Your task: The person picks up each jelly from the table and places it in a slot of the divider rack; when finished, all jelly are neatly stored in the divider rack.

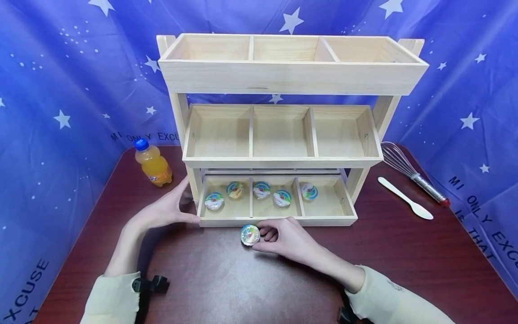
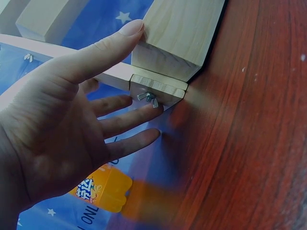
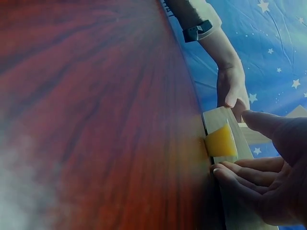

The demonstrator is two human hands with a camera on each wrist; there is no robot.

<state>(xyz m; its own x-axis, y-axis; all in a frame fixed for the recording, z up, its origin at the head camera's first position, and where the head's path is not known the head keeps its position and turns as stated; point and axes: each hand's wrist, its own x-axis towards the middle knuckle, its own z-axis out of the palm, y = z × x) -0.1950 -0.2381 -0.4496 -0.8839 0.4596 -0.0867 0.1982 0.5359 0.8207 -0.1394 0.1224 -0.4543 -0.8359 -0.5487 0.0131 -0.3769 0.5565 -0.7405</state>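
Note:
A jelly cup (image 1: 250,235) with a printed lid sits on the table before the bottom tray (image 1: 279,222); its yellow body (image 3: 221,141) shows in the right wrist view. My right hand (image 1: 285,238) is at its right side, thumb and index fingertip apart at the cup's edge. In the right wrist view, gaps show between the cup and those fingers. My left hand (image 1: 170,208) is at the tray's left end, thumb at the front corner and fingers spread beside the shelf post (image 2: 158,88). Similar cups lie in the tray: two left, two middle, one right (image 1: 309,191).
Two higher three-compartment trays, the middle one (image 1: 283,160) and the top one (image 1: 291,77), rise above the bottom tray. An orange drink bottle (image 1: 154,163) stands behind my left hand. A whisk (image 1: 414,174) and a white spoon (image 1: 404,198) lie at the right.

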